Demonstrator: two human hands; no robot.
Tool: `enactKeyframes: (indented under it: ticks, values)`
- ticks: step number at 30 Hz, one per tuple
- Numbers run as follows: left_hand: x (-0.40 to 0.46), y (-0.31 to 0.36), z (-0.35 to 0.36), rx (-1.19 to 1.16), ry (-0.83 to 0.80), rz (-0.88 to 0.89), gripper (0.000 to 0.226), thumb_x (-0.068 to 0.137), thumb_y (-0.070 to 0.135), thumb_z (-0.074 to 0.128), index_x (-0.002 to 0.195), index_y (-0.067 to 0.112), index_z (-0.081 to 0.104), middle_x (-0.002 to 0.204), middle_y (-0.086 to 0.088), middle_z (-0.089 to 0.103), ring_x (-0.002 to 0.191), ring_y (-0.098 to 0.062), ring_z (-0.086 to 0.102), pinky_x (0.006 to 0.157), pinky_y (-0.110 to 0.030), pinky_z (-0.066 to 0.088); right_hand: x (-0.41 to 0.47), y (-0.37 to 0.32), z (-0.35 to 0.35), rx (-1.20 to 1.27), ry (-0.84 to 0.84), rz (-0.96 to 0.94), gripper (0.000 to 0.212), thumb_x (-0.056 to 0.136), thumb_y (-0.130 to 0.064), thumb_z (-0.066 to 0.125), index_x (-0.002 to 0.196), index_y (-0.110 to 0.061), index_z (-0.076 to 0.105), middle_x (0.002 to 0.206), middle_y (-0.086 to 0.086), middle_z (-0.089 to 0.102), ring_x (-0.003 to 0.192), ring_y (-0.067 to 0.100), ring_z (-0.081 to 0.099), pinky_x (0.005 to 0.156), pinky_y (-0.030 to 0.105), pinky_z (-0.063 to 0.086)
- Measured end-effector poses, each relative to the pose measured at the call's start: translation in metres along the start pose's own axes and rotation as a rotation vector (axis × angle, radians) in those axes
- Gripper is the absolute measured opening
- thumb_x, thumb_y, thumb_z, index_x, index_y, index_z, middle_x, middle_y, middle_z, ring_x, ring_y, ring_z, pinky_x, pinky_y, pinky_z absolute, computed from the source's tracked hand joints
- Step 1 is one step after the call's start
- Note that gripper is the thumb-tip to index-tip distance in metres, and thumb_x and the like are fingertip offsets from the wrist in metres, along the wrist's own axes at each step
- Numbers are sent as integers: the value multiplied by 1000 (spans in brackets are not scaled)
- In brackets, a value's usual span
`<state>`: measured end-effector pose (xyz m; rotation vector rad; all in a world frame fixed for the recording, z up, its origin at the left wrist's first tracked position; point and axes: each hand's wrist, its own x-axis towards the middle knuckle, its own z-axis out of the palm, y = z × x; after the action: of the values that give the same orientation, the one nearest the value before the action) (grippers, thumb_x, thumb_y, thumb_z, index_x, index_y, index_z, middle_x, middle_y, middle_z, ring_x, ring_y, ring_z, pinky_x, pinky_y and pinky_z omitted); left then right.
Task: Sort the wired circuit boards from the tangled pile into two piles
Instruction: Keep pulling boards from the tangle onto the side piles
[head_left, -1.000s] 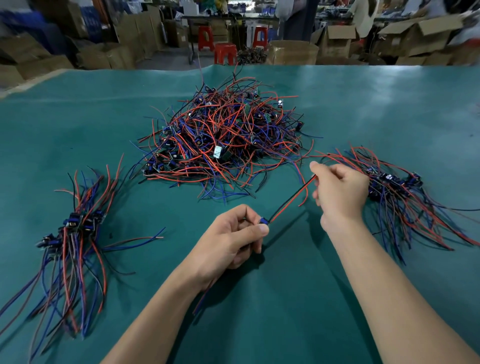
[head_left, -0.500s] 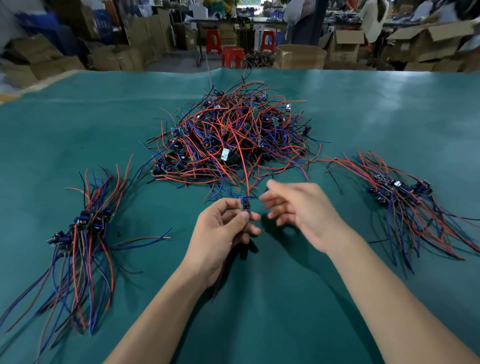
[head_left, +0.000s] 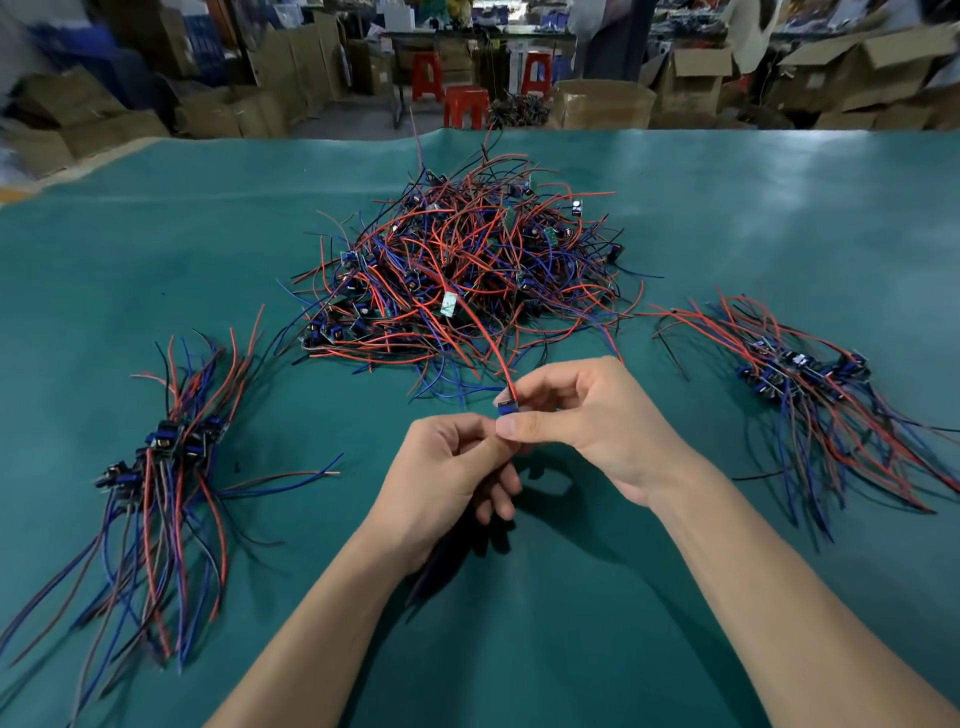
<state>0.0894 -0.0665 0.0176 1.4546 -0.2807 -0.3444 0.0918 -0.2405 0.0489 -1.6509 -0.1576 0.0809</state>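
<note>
Three heaps lie on the green table: the tangled pile in the middle, still the largest, and one sorted pile at each side, the left pile and the right pile. By my judgement less than half is done. One circuit board is in hand just in front of the tangle; the right hand pinches it, and the left hand curls its fingers around the board's lower wires. Its red wire leads back into the tangle. The boards in each heap are too many to count.

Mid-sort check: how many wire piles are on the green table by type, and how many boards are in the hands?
Tangled pile: 1
Sorted piles: 2, left pile and right pile
Board in the hands, left and right: 1
Total: 4
</note>
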Motion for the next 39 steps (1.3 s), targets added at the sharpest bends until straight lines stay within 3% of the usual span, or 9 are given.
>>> enactKeyframes:
  ticks: [7,12,19,24,29,31,33,36,39]
  values:
    - [-2,1,3,97,-175,-16,21,101,14,56,85,9,68,58,-8,65,40,-15,58,38,-19,41,10,-2,-14,382,463,148,13,74,-4,84,65,-11,77,68,4,68,56,10,57,52,17,48]
    - [-3,1,1,231,-225,26,18,101,19,56,93,12,71,68,-7,71,32,-12,39,35,-17,29,11,3,-28,640,653,261,18,72,-1,86,77,-6,69,65,6,68,51,11,61,50,18,50]
    - [-4,0,2,286,-294,15,16,99,14,59,92,11,73,78,-6,76,39,-15,37,38,-20,33,9,-13,-49,665,791,61,17,85,-1,76,77,-12,66,67,1,65,55,7,56,52,17,46]
    - [-1,-4,5,293,-164,20,11,97,9,59,96,12,69,85,-6,76,43,-12,52,38,-18,37,-2,-73,-15,450,514,-236,9,82,-4,75,78,-12,76,67,-1,68,59,8,57,54,18,43]
    - [1,-10,4,308,-109,87,15,82,18,58,75,26,69,61,7,69,41,-4,52,36,-18,37,32,-107,85,348,88,-164,7,84,-4,76,83,-10,74,72,4,67,55,8,57,45,16,43]
    - [1,-14,1,314,-114,123,17,79,21,61,84,32,73,68,15,69,64,0,61,54,-15,48,51,-102,134,334,-42,-51,6,86,-2,76,88,-6,72,70,6,64,53,9,54,45,15,46]
    - [7,-22,1,270,-117,75,26,86,-3,68,108,11,70,84,9,70,86,-14,63,71,-17,49,66,-88,174,285,-143,74,12,84,-1,78,93,2,70,73,10,64,56,15,56,53,22,54]
    - [10,-28,-2,297,-81,87,31,86,-17,60,103,8,70,79,3,73,76,-9,66,71,-26,50,83,-70,205,-7,-244,138,23,83,-7,82,96,6,68,83,19,68,71,30,67,84,48,62]
    - [3,-18,-2,284,-106,107,31,88,-22,51,112,-6,63,98,-4,70,74,5,60,71,-15,48,106,-68,189,-498,-209,-41,23,80,-18,82,101,-11,77,82,7,75,81,30,74,81,41,62]
